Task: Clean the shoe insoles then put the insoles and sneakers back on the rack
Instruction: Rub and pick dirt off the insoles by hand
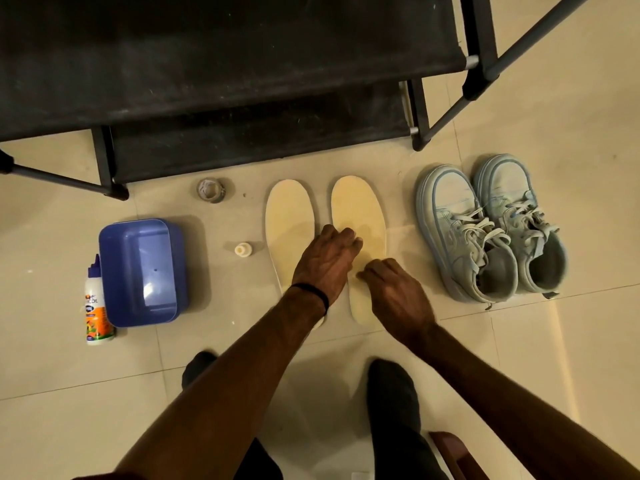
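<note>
Two pale yellow insoles lie side by side on the tiled floor, the left insole (290,216) and the right insole (360,209). My left hand (325,261) reaches across both, its curled fingers resting on the middle of the right insole. My right hand (394,296) presses on that same insole's lower half, fingers bent. Neither hand lifts it. A pair of light blue sneakers (488,230) stands to the right, laces loose. The black shoe rack (221,71) fills the top of the view.
A blue plastic tub (142,271) sits at the left with a white squeeze bottle (95,306) lying beside it. A small white cap (243,249) and a small glass container (211,190) stand near the insoles. My dark-socked feet (391,386) are at the bottom.
</note>
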